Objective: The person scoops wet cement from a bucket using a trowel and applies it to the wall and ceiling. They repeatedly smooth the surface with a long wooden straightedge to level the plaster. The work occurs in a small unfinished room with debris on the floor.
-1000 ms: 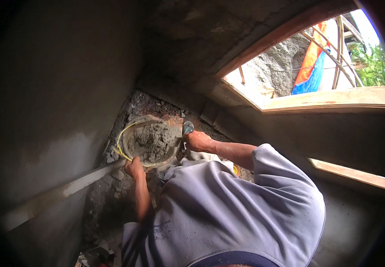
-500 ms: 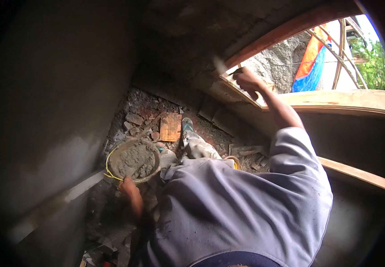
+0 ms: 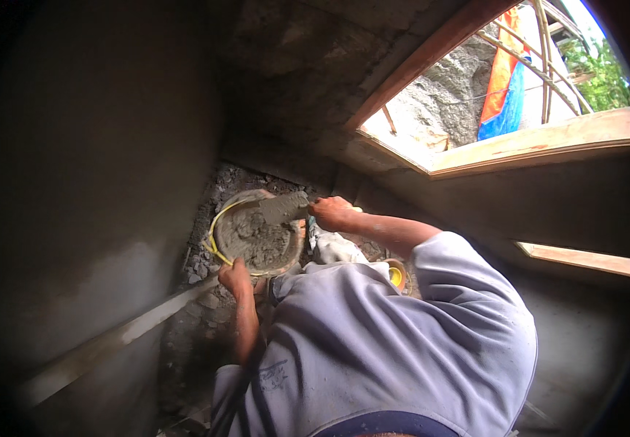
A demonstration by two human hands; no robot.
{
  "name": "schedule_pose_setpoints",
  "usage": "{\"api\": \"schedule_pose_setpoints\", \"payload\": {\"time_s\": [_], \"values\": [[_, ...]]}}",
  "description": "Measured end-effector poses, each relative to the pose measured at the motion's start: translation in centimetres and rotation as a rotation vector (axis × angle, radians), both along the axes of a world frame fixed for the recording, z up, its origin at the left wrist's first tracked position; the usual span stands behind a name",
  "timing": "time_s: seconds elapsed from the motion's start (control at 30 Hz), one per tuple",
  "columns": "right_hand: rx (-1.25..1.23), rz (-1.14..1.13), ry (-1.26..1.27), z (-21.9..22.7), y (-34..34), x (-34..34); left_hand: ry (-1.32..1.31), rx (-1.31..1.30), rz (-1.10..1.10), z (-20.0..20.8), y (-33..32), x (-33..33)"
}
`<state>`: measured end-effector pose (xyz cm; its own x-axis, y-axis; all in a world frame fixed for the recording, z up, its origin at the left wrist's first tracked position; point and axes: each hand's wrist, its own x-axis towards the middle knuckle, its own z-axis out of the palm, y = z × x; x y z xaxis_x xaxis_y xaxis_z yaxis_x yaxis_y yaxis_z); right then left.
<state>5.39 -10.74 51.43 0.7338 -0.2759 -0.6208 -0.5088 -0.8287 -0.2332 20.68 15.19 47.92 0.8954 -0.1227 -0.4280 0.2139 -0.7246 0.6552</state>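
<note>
A round bucket (image 3: 299, 247) of wet grey mortar (image 3: 255, 239) is in front of me, left of my legs. My left hand (image 3: 235, 277) is closed on its yellow handle (image 3: 214, 231) at the near left side of the rim. Above the far right part of the bucket, my right hand (image 3: 334, 214) grips a trowel (image 3: 284, 208). The trowel's flat blade is coated with grey mortar and points left over the bucket. The trowel's grip is hidden inside my right fist.
A bare wall (image 3: 104, 218) rises close on the left, with a long pale plank (image 3: 136, 329) along it. On the right is a wooden-framed window opening (image 3: 541, 142). Rubble (image 3: 202, 269) lies around the bucket. A yellow round object (image 3: 396, 276) sits right of my legs.
My right hand has come down from the window frame to the bucket with the trowel. The bucket has shifted right and up in view, my left hand still at its handle.
</note>
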Motion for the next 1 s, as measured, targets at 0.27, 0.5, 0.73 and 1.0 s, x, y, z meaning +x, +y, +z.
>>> {"api": "schedule_pose_setpoints", "payload": {"time_s": [0.27,0.5,0.73,1.0], "values": [[0.348,-0.175,-0.1,-4.6,5.6,1.4,-0.096,-0.197,-0.163,5.0,-4.5,-0.8],[0.274,-0.118,-0.159,-1.6,4.3,-3.2,0.148,-0.19,0.027,3.6,-3.3,-0.5],[0.259,-0.194,0.084,3.2,3.9,-2.3,0.148,-0.08,0.211,0.0,0.1,-0.6],[1.18,-0.582,0.273,0.7,-2.9,-2.7,0.12,0.026,0.43,-2.1,7.3,-0.6]]}}
